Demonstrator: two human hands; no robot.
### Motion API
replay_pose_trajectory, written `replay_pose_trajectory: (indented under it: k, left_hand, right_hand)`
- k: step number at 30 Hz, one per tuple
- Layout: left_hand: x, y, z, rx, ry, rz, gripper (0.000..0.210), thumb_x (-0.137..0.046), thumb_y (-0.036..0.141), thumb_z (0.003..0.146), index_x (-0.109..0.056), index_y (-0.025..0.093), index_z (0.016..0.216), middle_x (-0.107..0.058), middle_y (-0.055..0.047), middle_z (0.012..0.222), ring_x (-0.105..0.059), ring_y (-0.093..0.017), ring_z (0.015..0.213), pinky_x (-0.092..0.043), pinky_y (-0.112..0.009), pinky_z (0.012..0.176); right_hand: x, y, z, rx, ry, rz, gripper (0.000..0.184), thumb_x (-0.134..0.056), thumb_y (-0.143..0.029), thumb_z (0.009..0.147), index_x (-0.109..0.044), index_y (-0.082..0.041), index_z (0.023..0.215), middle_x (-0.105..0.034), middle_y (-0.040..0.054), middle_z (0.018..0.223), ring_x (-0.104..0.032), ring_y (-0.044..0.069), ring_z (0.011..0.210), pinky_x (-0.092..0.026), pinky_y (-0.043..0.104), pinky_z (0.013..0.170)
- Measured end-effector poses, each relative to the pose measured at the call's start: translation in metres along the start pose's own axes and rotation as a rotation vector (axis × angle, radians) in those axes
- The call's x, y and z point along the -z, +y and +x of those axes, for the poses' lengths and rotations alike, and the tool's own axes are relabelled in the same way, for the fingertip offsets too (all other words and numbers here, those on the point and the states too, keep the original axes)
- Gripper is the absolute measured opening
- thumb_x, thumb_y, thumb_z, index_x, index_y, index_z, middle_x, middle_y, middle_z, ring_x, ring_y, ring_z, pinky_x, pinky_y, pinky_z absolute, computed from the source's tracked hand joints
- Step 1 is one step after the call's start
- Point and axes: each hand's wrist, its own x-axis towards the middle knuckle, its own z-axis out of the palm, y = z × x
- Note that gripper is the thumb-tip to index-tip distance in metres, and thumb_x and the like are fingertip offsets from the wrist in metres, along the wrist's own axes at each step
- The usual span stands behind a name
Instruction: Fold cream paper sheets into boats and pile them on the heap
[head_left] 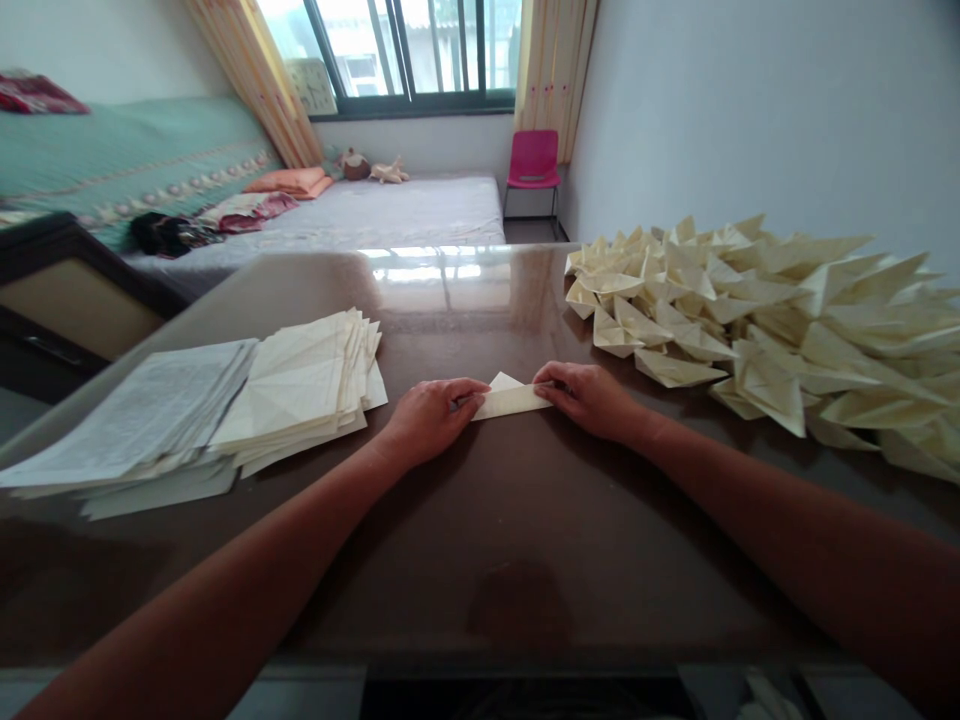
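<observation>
Between my hands, a cream sheet of paper (511,401) is folded into a low strip, with a small triangular point rising behind its middle. My left hand (435,415) pinches the strip's left end between thumb and fingers. At the right end, my right hand (589,398) grips the paper the same way. The folded paper is held just above or on the glossy brown table (495,540); I cannot tell which. Fingers cover both of its ends.
Left of my hands lie a stack of creased cream sheets (300,385) and a stack of printed sheets (142,400). Many folded paper boats (765,310) are heaped at the right, by the wall. Beyond the table are a bed (442,205) and a pink chair (533,160).
</observation>
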Motion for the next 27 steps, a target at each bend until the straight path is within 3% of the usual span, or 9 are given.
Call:
replay_pose_trajectory:
  k: [9,19,27]
  left_hand:
    - [-0.0047,0.0013,0.0012,-0.008,-0.011,0.138,0.034,-0.044,0.041,0.091,-0.065,0.031,0.116,-0.07,-0.001,0.106,-0.063,-0.017,0.077,-0.047,-0.028,0.075]
    - [-0.0049,0.0048,-0.0023,-0.061,-0.04,0.305,0.035,-0.039,0.041,0.093,-0.06,0.036,0.121,-0.066,-0.001,0.095,-0.06,-0.019,0.088,-0.046,-0.027,0.074]
    - [-0.0048,0.0001,-0.0048,-0.075,-0.02,0.416,0.038,-0.036,0.031,0.095,-0.055,0.036,0.128,-0.065,-0.002,0.091,-0.059,-0.02,0.09,-0.046,-0.027,0.073]
  right_hand:
    - [-0.0024,-0.0027,0.0001,-0.012,-0.003,-0.109,0.015,-0.055,-0.029,0.086,-0.062,-0.02,0.095,-0.066,0.0019,0.083,-0.055,0.013,0.065,-0.036,0.023,0.061]
    - [-0.0013,-0.0052,0.0031,-0.004,-0.02,-0.122,0.013,-0.053,-0.026,0.087,-0.062,-0.02,0.095,-0.067,0.0023,0.088,-0.059,0.014,0.072,-0.037,0.024,0.065]
    - [-0.0015,-0.008,0.0022,0.012,-0.032,-0.133,0.014,-0.052,-0.024,0.087,-0.062,-0.02,0.095,-0.066,0.0034,0.092,-0.06,0.016,0.079,-0.039,0.024,0.071]
